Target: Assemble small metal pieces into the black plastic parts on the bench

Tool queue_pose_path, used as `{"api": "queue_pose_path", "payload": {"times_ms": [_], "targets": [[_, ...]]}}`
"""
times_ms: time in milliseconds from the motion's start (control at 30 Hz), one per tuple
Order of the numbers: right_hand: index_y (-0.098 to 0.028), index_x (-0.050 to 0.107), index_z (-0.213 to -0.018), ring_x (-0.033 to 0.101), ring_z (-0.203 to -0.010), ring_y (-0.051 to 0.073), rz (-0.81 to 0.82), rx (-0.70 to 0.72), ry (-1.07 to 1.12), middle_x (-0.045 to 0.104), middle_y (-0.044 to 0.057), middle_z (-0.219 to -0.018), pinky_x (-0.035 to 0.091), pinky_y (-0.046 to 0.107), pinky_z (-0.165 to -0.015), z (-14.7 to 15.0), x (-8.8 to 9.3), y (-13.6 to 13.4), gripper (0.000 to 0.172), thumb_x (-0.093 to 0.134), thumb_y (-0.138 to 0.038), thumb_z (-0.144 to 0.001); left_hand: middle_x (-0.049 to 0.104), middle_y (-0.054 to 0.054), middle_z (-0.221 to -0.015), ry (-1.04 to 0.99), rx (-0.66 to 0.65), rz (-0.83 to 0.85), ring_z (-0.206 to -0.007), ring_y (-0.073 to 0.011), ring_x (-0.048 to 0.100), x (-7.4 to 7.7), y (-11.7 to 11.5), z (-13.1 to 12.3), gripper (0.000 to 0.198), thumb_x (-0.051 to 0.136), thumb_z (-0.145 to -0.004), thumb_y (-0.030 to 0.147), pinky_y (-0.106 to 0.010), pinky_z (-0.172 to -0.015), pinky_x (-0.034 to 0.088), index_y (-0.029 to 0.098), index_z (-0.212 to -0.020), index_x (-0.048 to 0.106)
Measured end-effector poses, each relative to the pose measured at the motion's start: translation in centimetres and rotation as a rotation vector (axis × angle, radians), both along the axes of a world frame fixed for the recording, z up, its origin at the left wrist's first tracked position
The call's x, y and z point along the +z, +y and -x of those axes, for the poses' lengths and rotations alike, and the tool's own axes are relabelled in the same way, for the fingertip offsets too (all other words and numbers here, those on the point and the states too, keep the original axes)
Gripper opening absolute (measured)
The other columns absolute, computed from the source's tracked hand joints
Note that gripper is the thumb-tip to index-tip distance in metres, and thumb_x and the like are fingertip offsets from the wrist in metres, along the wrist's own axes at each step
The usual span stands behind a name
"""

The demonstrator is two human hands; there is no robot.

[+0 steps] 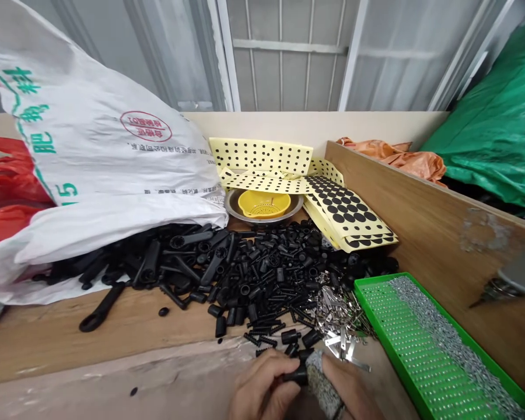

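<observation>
While pinched together at the bench's (114,332) near edge, left hand (262,388) and right hand (345,388) both clamped on a black cap (296,375). Behind: steel bowl (236,204) cradling yellow strainer (265,204); green tray (367,289) at right edge, strewn with screws (437,332).

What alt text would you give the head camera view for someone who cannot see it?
Two hands, left hand and right hand, grip a small black plastic part at a wooden table, before a heap of black parts spilling from a white sack.
</observation>
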State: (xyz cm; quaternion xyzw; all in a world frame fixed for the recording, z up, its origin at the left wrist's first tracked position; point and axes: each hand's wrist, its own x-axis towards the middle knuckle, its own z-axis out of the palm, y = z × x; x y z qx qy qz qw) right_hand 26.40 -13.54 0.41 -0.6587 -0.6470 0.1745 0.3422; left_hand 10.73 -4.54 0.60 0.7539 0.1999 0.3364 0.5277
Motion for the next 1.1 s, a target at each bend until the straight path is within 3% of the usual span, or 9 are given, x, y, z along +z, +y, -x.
{"api": "queue_pose_path", "payload": {"times_ms": [100, 200, 367, 500, 567, 700, 833, 967, 1100], "targets": [[-0.021, 0.054, -0.078, 0.059, -0.062, 0.015, 0.012, 0.021, 0.012, 0.061, -0.002, -0.069, 0.045, 0.024, -0.057, -0.1, 0.3, -0.1, 0.022, 0.040, -0.033, -0.090, 0.067, -0.003, -0.088, -0.049, -0.047, -0.155, -0.079, -0.0182, 0.062, -0.3, 0.2, 0.1, 0.033, 0.057, -0.085, 0.013, -0.024, -0.072, 0.048, 0.034, -0.111, 0.061], [-0.019, 0.056, -0.080, 0.059, -0.063, 0.013, 0.008, 0.013, -0.006, 0.061, -0.002, -0.071, 0.045, 0.025, -0.059, -0.1, 0.7, -0.2, 0.023, 0.043, -0.035, -0.091, 0.068, -0.004, -0.091, -0.066, -0.050, -0.213, -0.081, -0.0191, 0.063, -0.5, 0.1, 0.0, 0.039, 0.058, -0.085, 0.011, -0.025, -0.074, 0.048, 0.034, -0.115, 0.058], [-0.025, 0.053, -0.078, 0.063, -0.064, 0.015, -0.033, -0.035, -0.082, 0.065, -0.003, -0.070, 0.046, 0.021, -0.059, 0.5, 2.4, -0.3, 0.009, 0.047, -0.024, -0.085, 0.068, -0.003, -0.081, 0.000, 0.055, -0.044, -0.071, -0.0175, 0.061, -0.3, -0.3, -0.1, 0.014, 0.056, -0.087, 0.027, -0.022, -0.067, 0.045, 0.028, -0.097, 0.066], [-0.027, 0.051, -0.082, 0.065, -0.063, 0.015, -0.175, -0.097, -0.251, 0.068, -0.002, -0.070, 0.047, 0.021, -0.056, 0.3, 2.7, -0.6, 0.015, 0.044, -0.014, -0.081, 0.063, -0.001, -0.069, 0.212, 0.040, 0.036, -0.060, -0.0152, 0.055, -0.2, 0.1, 0.4, 0.019, 0.056, -0.086, 0.038, -0.021, -0.056, 0.041, 0.023, -0.092, 0.067], [-0.028, 0.050, -0.078, 0.064, -0.059, 0.015, -0.143, -0.116, -0.281, 0.067, -0.003, -0.067, 0.047, 0.021, -0.052, -0.4, 1.9, -0.8, 0.018, 0.043, -0.011, -0.077, 0.063, -0.002, -0.068, 0.280, 0.040, 0.046, -0.061, -0.0158, 0.056, -0.6, 0.3, 0.8, 0.023, 0.054, -0.086, 0.040, -0.021, -0.056, 0.042, 0.022, -0.092, 0.067], [-0.026, 0.052, -0.081, 0.067, -0.072, 0.016, -0.103, -0.186, -0.315, 0.070, 0.000, -0.079, 0.052, 0.022, -0.061, -2.2, 0.2, -0.9, 0.032, 0.037, -0.004, -0.064, 0.066, -0.002, -0.075, 0.380, 0.011, -0.159, -0.067, -0.0160, 0.060, -2.5, 0.6, 1.3, 0.010, 0.056, -0.084, 0.022, -0.021, -0.062, 0.045, 0.020, -0.091, 0.063], [-0.020, 0.059, -0.086, 0.067, -0.092, 0.022, 0.089, -0.124, -0.448, 0.071, 0.010, -0.101, 0.055, 0.031, -0.075, -3.0, 0.9, -0.3, 0.039, 0.037, -0.004, -0.058, 0.067, -0.003, -0.087, 0.384, -0.068, -0.395, -0.080, -0.0165, 0.062, -3.5, 1.0, 1.5, 0.021, 0.055, -0.078, 0.006, -0.021, -0.073, 0.048, 0.020, -0.094, 0.059], [-0.012, 0.061, -0.099, 0.058, -0.112, 0.025, 0.315, -0.116, -0.501, 0.062, 0.016, -0.121, 0.048, 0.035, -0.091, -3.0, 1.8, 1.0, 0.046, 0.039, 0.000, -0.060, 0.064, -0.006, -0.090, 0.413, -0.092, -0.434, -0.083, -0.0175, 0.061, -1.5, 2.1, 0.8, 0.014, 0.051, -0.084, 0.010, -0.023, -0.074, 0.049, 0.017, -0.094, 0.059], [-0.010, 0.061, -0.102, 0.056, -0.114, 0.024, 0.314, -0.148, -0.486, 0.060, 0.017, -0.122, 0.045, 0.036, -0.095, -3.1, 1.5, 2.0, 0.049, 0.037, 0.003, -0.061, 0.062, -0.007, -0.087, 0.585, -0.060, -0.478, -0.081, -0.0180, 0.060, 1.0, 3.9, -1.9, 0.021, 0.041, -0.089, 0.009, -0.026, -0.073, 0.047, 0.016, -0.089, 0.060]]}}
